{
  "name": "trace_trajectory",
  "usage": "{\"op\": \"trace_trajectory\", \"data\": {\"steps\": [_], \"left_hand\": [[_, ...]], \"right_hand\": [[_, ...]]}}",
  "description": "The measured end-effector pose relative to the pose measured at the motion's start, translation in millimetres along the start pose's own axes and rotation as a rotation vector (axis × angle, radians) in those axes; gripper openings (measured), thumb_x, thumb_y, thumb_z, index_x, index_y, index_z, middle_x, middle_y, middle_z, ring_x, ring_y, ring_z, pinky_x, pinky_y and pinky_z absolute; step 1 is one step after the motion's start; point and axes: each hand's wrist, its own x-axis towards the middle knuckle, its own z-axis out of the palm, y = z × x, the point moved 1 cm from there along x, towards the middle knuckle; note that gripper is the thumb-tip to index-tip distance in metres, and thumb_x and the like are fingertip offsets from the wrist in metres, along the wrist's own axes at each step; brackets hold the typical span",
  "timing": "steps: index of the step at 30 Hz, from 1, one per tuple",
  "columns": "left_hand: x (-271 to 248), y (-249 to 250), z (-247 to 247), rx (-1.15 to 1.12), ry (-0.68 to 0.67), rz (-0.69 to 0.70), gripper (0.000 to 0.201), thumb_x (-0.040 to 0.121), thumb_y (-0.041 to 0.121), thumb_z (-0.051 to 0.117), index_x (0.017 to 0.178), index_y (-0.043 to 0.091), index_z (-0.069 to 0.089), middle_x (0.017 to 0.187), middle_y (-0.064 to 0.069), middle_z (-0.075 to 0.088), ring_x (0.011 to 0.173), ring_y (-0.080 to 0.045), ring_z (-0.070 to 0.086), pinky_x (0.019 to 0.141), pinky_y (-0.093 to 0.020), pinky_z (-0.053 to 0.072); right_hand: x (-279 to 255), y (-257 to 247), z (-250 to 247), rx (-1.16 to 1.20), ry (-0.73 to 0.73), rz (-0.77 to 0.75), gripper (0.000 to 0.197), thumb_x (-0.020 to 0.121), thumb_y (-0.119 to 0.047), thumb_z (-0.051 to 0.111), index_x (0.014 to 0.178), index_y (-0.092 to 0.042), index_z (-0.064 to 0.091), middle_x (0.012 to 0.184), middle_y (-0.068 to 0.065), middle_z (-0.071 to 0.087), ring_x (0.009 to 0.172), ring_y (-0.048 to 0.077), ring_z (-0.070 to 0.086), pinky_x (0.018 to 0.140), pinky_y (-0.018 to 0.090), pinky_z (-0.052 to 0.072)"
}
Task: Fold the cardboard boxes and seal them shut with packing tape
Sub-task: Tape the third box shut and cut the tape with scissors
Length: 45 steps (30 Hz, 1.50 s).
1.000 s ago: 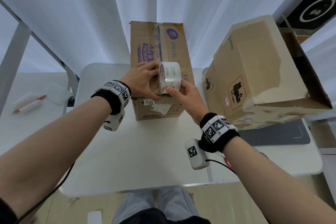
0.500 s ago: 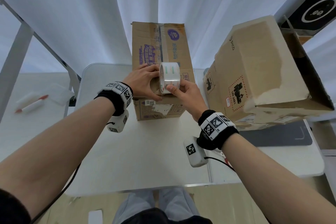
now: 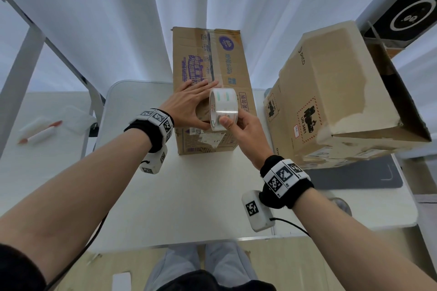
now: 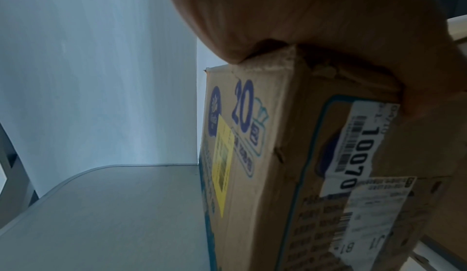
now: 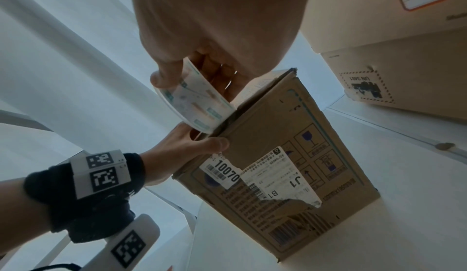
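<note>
A tall brown cardboard box [image 3: 227, 64] with purple print stands on the white table [image 3: 189, 208], its top flaps closed with a strip of clear tape along the seam. My left hand [image 3: 189, 104] lies flat on the near part of the top, fingers straight, thumb over the front edge [image 5: 217, 143]. My right hand [image 3: 238, 125] grips a roll of clear packing tape [image 3: 223, 108] upright on the box top near the front edge; the roll [image 5: 194, 103] is pinched between thumb and fingers. The box's front face [image 4: 341, 175] carries torn shipping labels.
A larger brown box [image 3: 340, 92] with a UN 3481 mark lies tilted at the right, close to the tall box. A dark mat [image 3: 354, 177] lies under it. A marker [image 3: 40, 134] rests on a side surface at left. White curtains hang behind.
The left hand's fingers have straightened and slid farther along the box top. The tape roll has shifted slightly toward the right and nearer the front edge with my right hand.
</note>
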Motion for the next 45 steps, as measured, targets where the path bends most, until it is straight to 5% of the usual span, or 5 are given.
{"op": "trace_trajectory", "data": {"steps": [8, 18, 24, 32, 45], "left_hand": [[0, -2, 2, -0.010, 0.005, -0.006, 0.114, 0.068, 0.083, 0.052, 0.158, 0.032, 0.005, 0.165, 0.010, 0.009, 0.153, -0.014, 0.007, 0.124, -0.047, 0.004], [1, 2, 1, 0.034, -0.001, 0.025, 0.114, 0.068, 0.085, 0.045, 0.159, 0.031, 0.003, 0.166, 0.010, 0.002, 0.152, -0.013, -0.005, 0.123, -0.045, -0.005], [0, 3, 2, 0.062, -0.020, 0.057, 0.113, 0.074, 0.078, 0.054, 0.159, 0.023, 0.004, 0.166, 0.006, 0.002, 0.152, -0.009, 0.001, 0.124, -0.033, -0.003], [0, 3, 4, 0.057, -0.031, 0.056, 0.112, 0.074, 0.082, 0.048, 0.159, 0.022, 0.008, 0.165, 0.007, 0.005, 0.152, -0.008, 0.004, 0.124, -0.030, 0.001], [-11, 10, 8, 0.045, 0.074, 0.238, 0.071, 0.097, 0.055, 0.033, 0.155, 0.015, 0.023, 0.161, -0.004, 0.025, 0.148, -0.013, 0.016, 0.123, -0.034, 0.014]], "right_hand": [[-12, -9, 3, -0.009, -0.047, 0.007, 0.028, 0.100, -0.023, 0.057, 0.121, -0.004, 0.060, 0.111, 0.015, 0.068, 0.100, 0.023, 0.069, 0.078, 0.032, 0.059], [-13, -16, 2, 0.134, -0.113, 0.123, 0.035, 0.104, -0.028, 0.050, 0.125, -0.001, 0.054, 0.093, 0.021, 0.069, 0.077, 0.026, 0.070, 0.082, 0.049, 0.057], [-17, -13, 5, 0.156, -0.123, 0.150, 0.034, 0.105, -0.025, 0.048, 0.127, 0.001, 0.051, 0.084, 0.015, 0.069, 0.078, 0.023, 0.070, 0.077, 0.030, 0.056], [-15, -19, 6, 0.186, -0.121, 0.148, 0.035, 0.104, -0.027, 0.049, 0.127, -0.001, 0.052, 0.084, 0.016, 0.070, 0.080, 0.027, 0.070, 0.084, 0.042, 0.058], [-15, -13, 6, 0.151, -0.106, 0.156, 0.030, 0.104, -0.025, 0.050, 0.127, -0.007, 0.055, 0.085, 0.013, 0.072, 0.083, 0.022, 0.070, 0.081, 0.028, 0.054]]}}
